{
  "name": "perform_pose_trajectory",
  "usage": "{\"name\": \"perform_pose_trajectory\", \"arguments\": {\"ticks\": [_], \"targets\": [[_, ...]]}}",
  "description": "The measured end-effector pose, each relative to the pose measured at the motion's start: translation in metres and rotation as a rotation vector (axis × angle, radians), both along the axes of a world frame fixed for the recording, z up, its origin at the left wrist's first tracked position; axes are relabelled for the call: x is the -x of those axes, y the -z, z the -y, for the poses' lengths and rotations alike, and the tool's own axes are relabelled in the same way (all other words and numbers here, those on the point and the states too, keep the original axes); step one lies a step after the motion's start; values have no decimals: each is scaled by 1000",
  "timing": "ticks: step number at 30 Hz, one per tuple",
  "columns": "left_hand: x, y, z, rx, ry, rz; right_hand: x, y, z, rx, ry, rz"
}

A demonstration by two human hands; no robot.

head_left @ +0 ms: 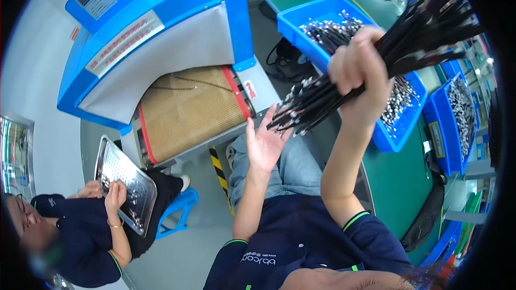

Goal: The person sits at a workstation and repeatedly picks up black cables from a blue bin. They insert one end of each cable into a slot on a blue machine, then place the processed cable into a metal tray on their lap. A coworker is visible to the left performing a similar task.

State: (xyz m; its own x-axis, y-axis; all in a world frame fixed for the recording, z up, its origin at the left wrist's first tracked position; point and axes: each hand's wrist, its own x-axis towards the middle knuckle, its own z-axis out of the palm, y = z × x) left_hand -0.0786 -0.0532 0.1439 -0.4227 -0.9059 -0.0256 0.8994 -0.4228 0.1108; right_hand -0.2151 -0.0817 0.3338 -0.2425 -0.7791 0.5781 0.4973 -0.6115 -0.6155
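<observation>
A thick bundle of black cables (424,40) with small shiny metal ends is gripped in my right hand (361,67), its fingers wrapped round the middle. The bundle slants across the right of the view, held up in front of a blue bin (400,142). My left hand (266,142) has its palm up and fingers stretched, just below the bundle's lower left ends. Whether the fingertips touch those ends I cannot tell. More cables with metal ends (330,29) fill the bin behind my right hand.
A blue machine (236,21) with a tan mesh conveyor belt (193,123) stands at the left; thin dark cables lie on the belt. Another blue bin (438,123) of cables sits far right on the green table (392,182). At left, a seated co-worker holds a metal tray (137,182).
</observation>
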Motion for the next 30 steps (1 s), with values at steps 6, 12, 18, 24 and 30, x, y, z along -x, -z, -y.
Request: {"name": "perform_pose_trajectory", "arguments": {"ticks": [6,12,18,24,30], "targets": [[1,-5,-16,-159,-78,130,-38,94,-11,-325,-57,-109],[-11,29,-18,-221,-44,272,-42,122,-12,-298,-73,19],[0,19,-14,-229,-282,229,-42,129,-14,-222,-164,-14],[-5,44,-17,-78,-256,42,-55,136,-16,-373,-171,-194],[5,20,-18,-359,-284,135,-63,148,-21,-301,-88,-244]]}}
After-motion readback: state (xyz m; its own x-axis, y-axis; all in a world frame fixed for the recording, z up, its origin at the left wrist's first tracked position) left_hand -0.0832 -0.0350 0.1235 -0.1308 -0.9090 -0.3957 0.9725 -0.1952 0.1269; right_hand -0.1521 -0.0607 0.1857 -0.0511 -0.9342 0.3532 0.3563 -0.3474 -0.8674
